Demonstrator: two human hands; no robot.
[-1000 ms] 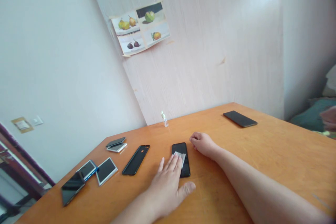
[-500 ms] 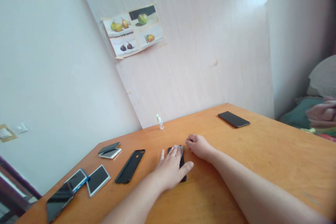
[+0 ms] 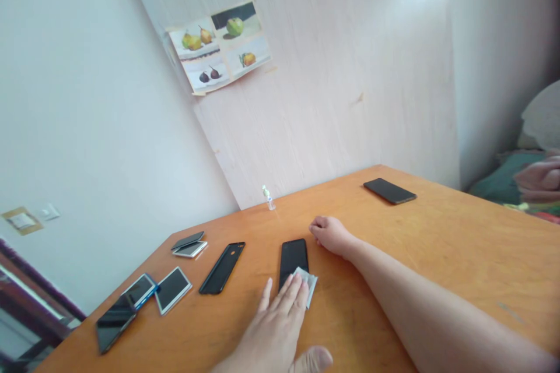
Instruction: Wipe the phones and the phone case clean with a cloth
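A black smartphone (image 3: 294, 256) lies on the table just ahead of my left hand (image 3: 280, 320). That hand's fingers are stretched out flat, the thumb spread to the side, pressing a small white wipe (image 3: 308, 284) onto the phone's near end. The wipe's right corner hangs past the phone's edge, and the hand hides the phone's lowest part. To the right of the phone, my right hand (image 3: 331, 235) rests on the table with its fingers curled in. Nothing shows in it. Left of the phone sits an empty black phone case (image 3: 222, 268).
Several phones are at the left, among them a white-edged one (image 3: 173, 290), a blue-edged one (image 3: 140, 290) and a dark one (image 3: 115, 322). A small spray bottle (image 3: 268, 198) stands near the back wall. Another black phone (image 3: 389, 191) lies at the back right of the wooden table (image 3: 441, 256).
My left hand has slid the wipe from the phone's far end down toward me, uncovering the upper screen. My right hand has stayed in place. The view has shifted slightly.
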